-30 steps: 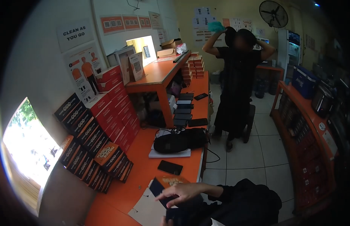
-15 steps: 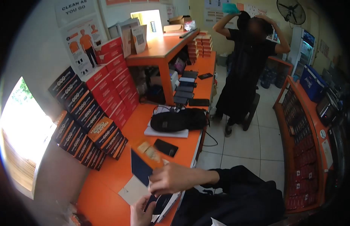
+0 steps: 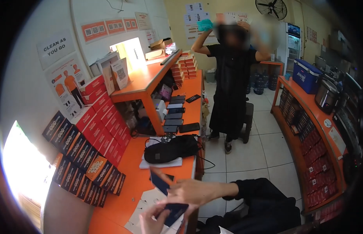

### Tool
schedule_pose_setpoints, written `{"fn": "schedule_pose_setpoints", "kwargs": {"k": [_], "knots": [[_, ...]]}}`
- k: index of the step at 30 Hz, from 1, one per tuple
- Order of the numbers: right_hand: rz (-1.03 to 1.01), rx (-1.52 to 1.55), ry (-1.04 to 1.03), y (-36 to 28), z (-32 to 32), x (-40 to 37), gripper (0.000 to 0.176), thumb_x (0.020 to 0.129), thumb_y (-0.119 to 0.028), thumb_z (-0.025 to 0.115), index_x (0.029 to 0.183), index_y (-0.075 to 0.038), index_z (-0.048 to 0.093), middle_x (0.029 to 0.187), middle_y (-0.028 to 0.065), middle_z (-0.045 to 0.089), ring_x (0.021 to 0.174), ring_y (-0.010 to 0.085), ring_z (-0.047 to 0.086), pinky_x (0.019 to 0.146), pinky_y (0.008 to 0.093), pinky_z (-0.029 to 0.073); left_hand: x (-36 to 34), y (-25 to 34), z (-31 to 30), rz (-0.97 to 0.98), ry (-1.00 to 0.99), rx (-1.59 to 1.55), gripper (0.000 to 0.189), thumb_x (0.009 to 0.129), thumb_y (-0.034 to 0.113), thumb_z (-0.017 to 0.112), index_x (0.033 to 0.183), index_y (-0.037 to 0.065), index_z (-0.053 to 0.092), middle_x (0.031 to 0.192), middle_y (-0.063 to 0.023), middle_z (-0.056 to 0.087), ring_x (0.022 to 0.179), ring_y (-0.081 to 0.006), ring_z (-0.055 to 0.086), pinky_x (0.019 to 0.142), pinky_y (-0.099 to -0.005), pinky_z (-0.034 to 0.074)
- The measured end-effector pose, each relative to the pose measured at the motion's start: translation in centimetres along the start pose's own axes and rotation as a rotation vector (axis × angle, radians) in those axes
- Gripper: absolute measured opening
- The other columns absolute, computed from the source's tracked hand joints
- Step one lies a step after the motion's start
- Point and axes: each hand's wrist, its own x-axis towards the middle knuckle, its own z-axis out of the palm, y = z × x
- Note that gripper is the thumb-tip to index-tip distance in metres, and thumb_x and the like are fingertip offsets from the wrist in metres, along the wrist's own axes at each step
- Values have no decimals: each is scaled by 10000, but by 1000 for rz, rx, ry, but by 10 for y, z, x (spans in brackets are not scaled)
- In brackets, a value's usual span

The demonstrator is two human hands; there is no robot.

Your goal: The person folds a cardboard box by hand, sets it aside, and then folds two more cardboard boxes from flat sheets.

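Near the bottom of the view, my left hand (image 3: 153, 219) grips a dark blue folded item (image 3: 175, 212) between thumb and fingers. My right hand (image 3: 189, 192) reaches in from the right, its fingers closed by a dark blue flap (image 3: 160, 182); blur hides exactly how it grips. White paper (image 3: 144, 204) lies under the hands on the orange counter (image 3: 111, 212). Just beyond them, a black pouch (image 3: 171, 149) rests on white sheets (image 3: 150, 160).
Black and orange boxes (image 3: 78, 162) and red boxes (image 3: 107, 124) are stacked at left. Several phones (image 3: 173, 116) line the counter. A person in black (image 3: 231, 82) stands ahead with raised arms. A shelf unit (image 3: 314, 117) stands at right.
The view has tilted up and shifted right. My hands have come closer together, and the orange item by my right hand is now mostly hidden. The person's raised arms have shifted slightly.
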Motion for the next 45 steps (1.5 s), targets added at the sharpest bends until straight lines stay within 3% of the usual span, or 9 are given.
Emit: {"fn": "schedule_pose_setpoints", "kwargs": {"k": [6,11,16,24,32,36,39,42,45], "knots": [[433,-326,187,45,-89,-12,443,620,-433,765,943,-157,638,869,60,620,832,266,618,711,388,485,6,55,-1,475,707,187,165,766,-29,612,925,17,619,828,-83,602,718,-113,563,564,-263,431],[657,-664,517,123,-145,8,433,683,-468,718,960,-143,648,882,84,641,849,270,632,706,404,487,9,122,125,753,-21,268,236,721,219,765,801,68,602,716,-46,561,646,-214,583,556,-296,457],[961,-876,349,171,-169,-33,460,714,-497,685,1024,-161,626,956,87,627,888,281,629,711,411,496,6,126,220,909,76,310,231,833,198,641,717,55,503,661,-77,490,565,-266,539,492,-358,412],[1294,-368,630,187,-197,-139,409,683,-403,731,1007,-155,705,1054,106,665,965,286,633,845,379,489,-78,103,197,823,-1233,-324,161,893,142,563,782,27,549,739,-125,532,707,-315,559,629,-377,452],[674,-342,438,-1,-73,-124,182,810,-270,638,942,-160,700,875,70,677,805,257,643,734,369,498,-38,105,121,860,120,536,613,611,141,813,1171,89,569,1107,-140,560,1013,-322,576,859,-407,464],[369,-10,-98,-49,-23,-128,182,795,-243,660,940,-137,688,795,65,648,790,240,630,672,360,493,-31,69,139,322,-218,510,1108,610,144,825,1444,31,104,1161,-253,511,973,-374,599,777,-432,497],[465,138,-178,-54,-25,-136,171,780,-200,677,946,-157,685,956,81,652,915,243,613,731,344,501,-35,20,147,80,-478,34,956,717,147,793,1420,12,160,1022,-196,614,897,-234,645,734,-318,505],[376,311,392,-72,-38,-144,141,783,-111,683,917,-152,696,1179,105,588,911,207,596,779,357,497,-39,2,147,40,-420,113,860,740,195,773,1384,27,229,926,-237,661,891,-309,668,730,-368,530],[-51,951,829,-87,-75,-172,737,811,32,611,1340,-393,323,1470,229,201,735,179,596,661,349,538,-30,-43,153,54,-218,-112,507,820,39,671,1215,25,354,823,-50,548,606,-57,463,532,-190,392]]}}
